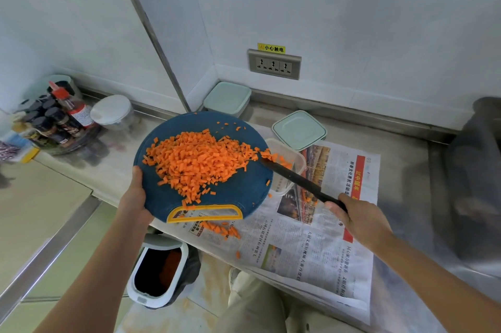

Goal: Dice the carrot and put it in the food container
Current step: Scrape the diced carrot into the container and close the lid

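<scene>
A round dark-blue plastic cutting board (162,198) with a yellow handle slot is held tilted above the counter, its right edge lowest. The diced orange carrot (198,161) lies heaped across the board's middle and trails to that right edge. Just beside and below the edge stands the clear plastic food container (296,167); a few dice appear to be inside it, though its walls are too blurred to be sure.

The left hand (135,193) grips the board's left rim, thumb on top and the other fingers hidden beneath. The right hand (362,220), right of the board, has its fingers curled tight round the handle of a black knife (298,180), whose blade tip touches the dice at the board's right edge.

Under the board a printed newspaper (311,248) covers the counter, with stray carrot bits (222,228) just below the yellow handle. Behind the board's right side lies a mint-green square lid (299,130). Below the board, on the floor, stands an open white bin (160,270).
</scene>
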### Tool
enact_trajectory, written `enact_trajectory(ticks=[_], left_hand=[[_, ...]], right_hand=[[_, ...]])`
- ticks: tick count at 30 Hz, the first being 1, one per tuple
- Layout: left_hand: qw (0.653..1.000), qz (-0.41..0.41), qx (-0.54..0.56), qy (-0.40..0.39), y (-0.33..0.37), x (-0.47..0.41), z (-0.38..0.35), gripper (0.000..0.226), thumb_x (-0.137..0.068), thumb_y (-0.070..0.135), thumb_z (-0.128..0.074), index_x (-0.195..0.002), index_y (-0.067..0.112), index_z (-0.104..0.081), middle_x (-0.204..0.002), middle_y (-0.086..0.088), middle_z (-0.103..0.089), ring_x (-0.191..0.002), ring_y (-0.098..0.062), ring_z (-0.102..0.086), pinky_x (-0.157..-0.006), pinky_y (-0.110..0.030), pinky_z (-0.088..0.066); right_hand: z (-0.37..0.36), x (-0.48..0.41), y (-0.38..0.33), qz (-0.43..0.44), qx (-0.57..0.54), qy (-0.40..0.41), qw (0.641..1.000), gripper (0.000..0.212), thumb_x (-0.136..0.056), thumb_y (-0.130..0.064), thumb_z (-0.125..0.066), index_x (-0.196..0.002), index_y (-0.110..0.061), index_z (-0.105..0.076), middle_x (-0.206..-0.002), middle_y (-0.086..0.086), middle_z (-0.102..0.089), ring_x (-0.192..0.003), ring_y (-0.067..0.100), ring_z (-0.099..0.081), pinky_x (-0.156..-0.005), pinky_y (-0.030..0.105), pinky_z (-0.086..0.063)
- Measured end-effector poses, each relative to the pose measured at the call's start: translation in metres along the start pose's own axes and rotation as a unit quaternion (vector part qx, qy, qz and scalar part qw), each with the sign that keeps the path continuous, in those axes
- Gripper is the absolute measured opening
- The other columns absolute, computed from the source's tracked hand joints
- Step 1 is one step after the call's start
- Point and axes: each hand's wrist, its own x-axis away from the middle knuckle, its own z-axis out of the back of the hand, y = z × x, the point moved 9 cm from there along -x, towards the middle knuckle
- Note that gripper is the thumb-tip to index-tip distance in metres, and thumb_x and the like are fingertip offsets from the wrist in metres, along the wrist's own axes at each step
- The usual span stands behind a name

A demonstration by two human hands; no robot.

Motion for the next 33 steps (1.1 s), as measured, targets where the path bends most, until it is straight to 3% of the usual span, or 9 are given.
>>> enact_trajectory(ticks=[2,6,8,12,21,25,28,31,33], left_hand=[[1.0,-0.003,-0.001,0.005,0.003,0.0,0.001,0.062,-0.088,0.066,-0.044,-0.13,0.021,-0.054,-0.126,-0.008,-0.062,-0.099,-0.028,-0.062,-0.067,-0.045,-0.051],[1.0,-0.003,0.002,0.011,0.006,0.001,0.004,0.062,-0.089,0.065,-0.043,-0.131,0.02,-0.053,-0.125,-0.008,-0.062,-0.099,-0.028,-0.062,-0.067,-0.044,-0.05],[1.0,0.0,0.001,0.012,0.006,0.002,0.004,0.063,-0.089,0.066,-0.043,-0.131,0.02,-0.053,-0.126,-0.008,-0.061,-0.097,-0.027,-0.062,-0.065,-0.044,-0.05],[1.0,0.008,-0.008,-0.002,0.002,0.006,-0.005,0.059,-0.092,0.062,-0.041,-0.131,0.019,-0.053,-0.12,-0.008,-0.061,-0.089,-0.026,-0.062,-0.064,-0.043,-0.049],[0.999,0.031,-0.015,-0.024,-0.012,0.022,-0.02,0.055,-0.093,0.06,-0.041,-0.124,0.017,-0.056,-0.122,-0.012,-0.061,-0.105,-0.031,-0.059,-0.075,-0.046,-0.048],[0.999,0.027,-0.011,-0.03,-0.021,0.032,-0.022,0.051,-0.095,0.058,-0.037,-0.12,0.018,-0.054,-0.119,-0.01,-0.059,-0.104,-0.03,-0.057,-0.073,-0.046,-0.046],[0.999,0.03,-0.011,-0.029,-0.026,0.039,-0.02,0.053,-0.093,0.061,-0.038,-0.121,0.019,-0.055,-0.119,-0.009,-0.061,-0.101,-0.03,-0.059,-0.068,-0.045,-0.048],[0.999,0.034,-0.008,-0.022,-0.028,0.042,-0.016,0.056,-0.091,0.063,-0.039,-0.123,0.02,-0.055,-0.124,-0.01,-0.061,-0.104,-0.031,-0.059,-0.069,-0.046,-0.048],[0.999,0.032,-0.008,-0.024,-0.027,0.044,-0.016,0.057,-0.092,0.063,-0.037,-0.125,0.019,-0.054,-0.125,-0.011,-0.059,-0.106,-0.03,-0.057,-0.072,-0.046,-0.047]], right_hand=[[0.002,0.001,0.006,-0.011,0.002,0.0,1.0,0.086,-0.066,-0.087,0.018,-0.081,-0.028,-0.042,-0.059,-0.008,-0.054,-0.048,0.006,-0.055,-0.045,0.017,-0.046],[0.008,0.005,0.009,-0.039,-0.004,-0.014,0.999,0.053,-0.083,-0.065,-0.014,-0.081,-0.023,-0.047,-0.058,-0.011,-0.049,-0.049,0.004,-0.052,-0.043,0.012,-0.032],[0.011,0.007,0.006,-0.033,-0.007,-0.006,0.999,0.051,-0.084,-0.062,-0.017,-0.082,-0.022,-0.048,-0.056,-0.012,-0.047,-0.047,0.003,-0.05,-0.043,0.012,-0.03],[0.015,0.008,-0.008,0.03,-0.041,0.028,0.998,0.078,-0.074,-0.086,0.005,-0.078,-0.027,-0.045,-0.052,-0.01,-0.047,-0.043,0.005,-0.048,-0.043,0.013,-0.031],[0.0,0.031,-0.056,0.155,-0.062,-0.017,0.986,0.09,-0.079,-0.084,0.003,-0.085,-0.018,-0.057,-0.057,-0.016,-0.04,-0.045,0.0,-0.034,-0.046,0.014,-0.024],[-0.004,0.039,-0.065,0.137,-0.042,0.025,0.989,0.079,-0.089,-0.076,-0.006,-0.079,-0.017,-0.057,-0.055,-0.012,-0.045,-0.042,0.008,-0.04,-0.041,0.016,-0.017],[-0.008,0.044,-0.072,0.123,-0.01,0.04,0.992,0.09,-0.082,-0.079,0.008,-0.085,-0.017,-0.057,-0.06,-0.007,-0.054,-0.05,0.017,-0.054,-0.042,0.022,-0.022],[-0.006,0.048,-0.073,0.092,-0.001,0.051,0.994,0.082,-0.084,-0.078,0.008,-0.079,-0.02,-0.05,-0.052,-0.012,-0.038,-0.041,0.009,-0.038,-0.041,0.015,-0.013],[-0.013,0.05,-0.066,0.06,-0.003,0.033,0.998,0.082,-0.072,-0.082,0.02,-0.084,-0.026,-0.039,-0.054,-0.014,-0.036,-0.044,0.005,-0.035,-0.042,0.016,-0.022]])
